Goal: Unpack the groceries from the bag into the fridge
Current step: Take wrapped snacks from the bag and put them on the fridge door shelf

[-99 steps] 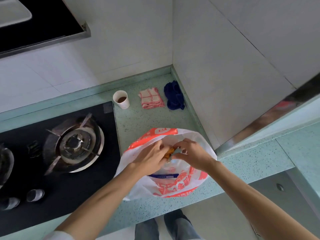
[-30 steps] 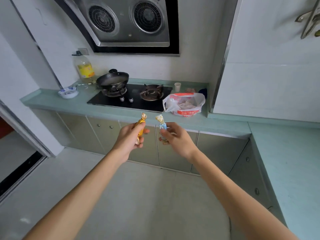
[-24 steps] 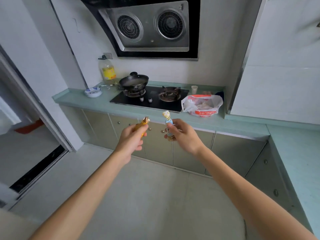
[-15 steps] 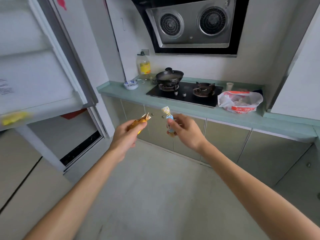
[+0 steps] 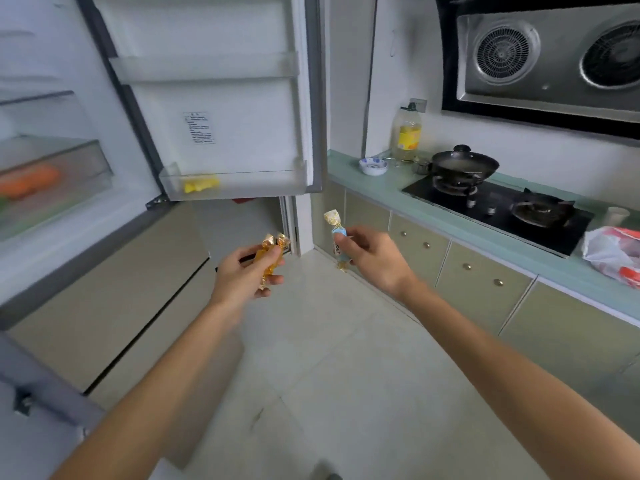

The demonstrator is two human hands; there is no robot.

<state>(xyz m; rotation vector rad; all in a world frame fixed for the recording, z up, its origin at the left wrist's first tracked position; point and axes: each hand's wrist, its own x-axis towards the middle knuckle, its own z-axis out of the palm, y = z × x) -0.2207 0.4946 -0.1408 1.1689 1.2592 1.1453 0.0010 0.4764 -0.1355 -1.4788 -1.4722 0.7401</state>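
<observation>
My left hand [image 5: 244, 273] grips orange-gold wrapped candies [image 5: 269, 258], held above the floor in front of the open fridge. My right hand [image 5: 372, 259] pinches a light-blue wrapped candy [image 5: 336, 239] with gold twisted ends, upright. The fridge door [image 5: 221, 98] stands open at upper left; its lower door shelf [image 5: 235, 183] holds a yellow packet [image 5: 201, 184]. A clear drawer [image 5: 52, 174] inside the fridge holds something orange. The white and red grocery bag [image 5: 614, 252] sits on the green counter at far right.
The green counter [image 5: 381, 188] carries a black gas hob [image 5: 498, 209] with a wok [image 5: 464, 164], an oil bottle [image 5: 408, 133], a small bowl [image 5: 372, 166] and a paper cup [image 5: 616, 214]. Cabinets run below; an extractor hood [image 5: 547, 57] hangs above. Pale tiled floor lies underfoot.
My view has swung left from the counter to the open fridge. Both hands keep their candies and have stayed in front of me; the bag has slid to the right edge.
</observation>
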